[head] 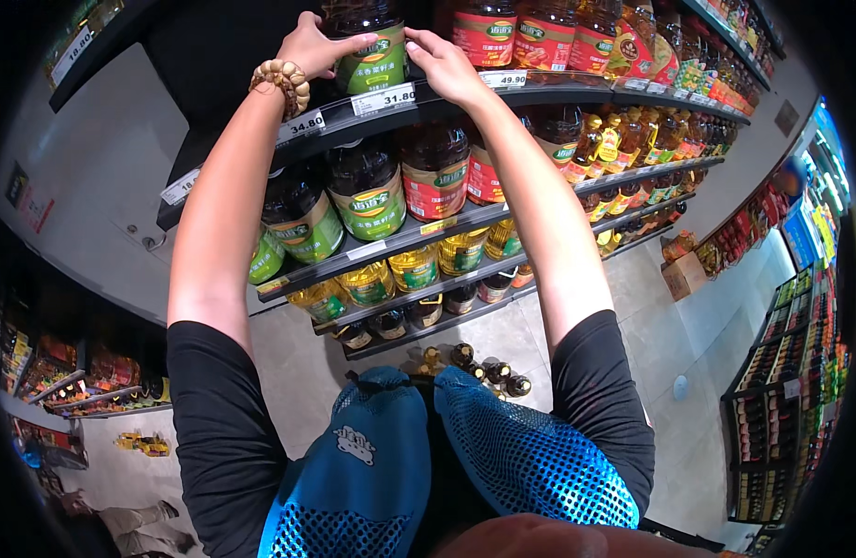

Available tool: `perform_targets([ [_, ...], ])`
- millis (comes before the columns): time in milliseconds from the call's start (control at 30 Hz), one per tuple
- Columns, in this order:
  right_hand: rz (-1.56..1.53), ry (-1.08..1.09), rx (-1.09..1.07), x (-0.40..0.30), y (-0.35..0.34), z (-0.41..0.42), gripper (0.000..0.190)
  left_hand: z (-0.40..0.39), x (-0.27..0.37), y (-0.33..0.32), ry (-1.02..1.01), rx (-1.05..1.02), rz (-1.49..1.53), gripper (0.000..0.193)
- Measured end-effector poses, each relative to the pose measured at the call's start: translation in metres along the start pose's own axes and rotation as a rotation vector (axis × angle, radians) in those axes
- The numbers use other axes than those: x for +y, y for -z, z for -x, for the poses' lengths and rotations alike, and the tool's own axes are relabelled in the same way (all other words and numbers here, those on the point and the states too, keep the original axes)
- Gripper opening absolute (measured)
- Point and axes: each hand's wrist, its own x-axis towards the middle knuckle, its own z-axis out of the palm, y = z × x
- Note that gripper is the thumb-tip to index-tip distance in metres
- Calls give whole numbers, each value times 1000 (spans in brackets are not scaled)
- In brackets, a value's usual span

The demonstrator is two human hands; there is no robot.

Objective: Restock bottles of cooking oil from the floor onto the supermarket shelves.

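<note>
A dark cooking-oil bottle with a green label (pixel 372 68) stands upright on the upper shelf, its top cut off by the picture's edge. My left hand (pixel 316 45) wraps its left side, thumb across the label; a beaded bracelet (pixel 280 85) is on that wrist. Against the bottle's right side rest the fingers of my right hand (pixel 447 68), so both hands hold it between them. Price tags line the shelf edge (pixel 438 93) just below. Several red-labelled oil bottles (pixel 484 35) stand to the right of my right hand.
Lower shelves carry large green-labelled bottles (pixel 369 199), red-labelled ones (pixel 435 174) and yellow oil bottles (pixel 414 266). On the floor by my body stand several dark-capped bottles (pixel 498 372). A cardboard box (pixel 684 275) sits farther right. Another person's legs (pixel 138 526) show at lower left.
</note>
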Motion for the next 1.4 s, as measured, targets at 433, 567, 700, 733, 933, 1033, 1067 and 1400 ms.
perform_targets([
  [433, -425, -395, 138, 6, 113, 259, 23, 158, 37, -3, -301, 50, 214, 47],
  [567, -310, -804, 142, 84, 133, 453, 21, 311, 7, -73, -131, -532, 458, 42],
  [700, -53, -1164, 125, 114, 108, 677, 20, 471, -114, -181, 662, -956, 514, 43],
  [733, -47, -1263, 57, 107, 92, 705, 26, 522, -158, -189, 745, -907, 444, 42],
  [933, 198, -1405, -743, 48, 36, 911, 29, 664, -205, -214, 882, -1240, -36, 41],
  [1033, 205, -1440, -1111, 29, -5, 937, 29, 696, -228, -209, 896, -1362, -201, 41],
  [1067, 113, -1553, -1130, 31, -17, 946, 33, 704, -229, -214, 1067, -1327, -147, 42],
  [1400, 399, -1658, -366, 139, -112, 946, 49, 734, -240, -352, 1259, -1243, 287, 32],
])
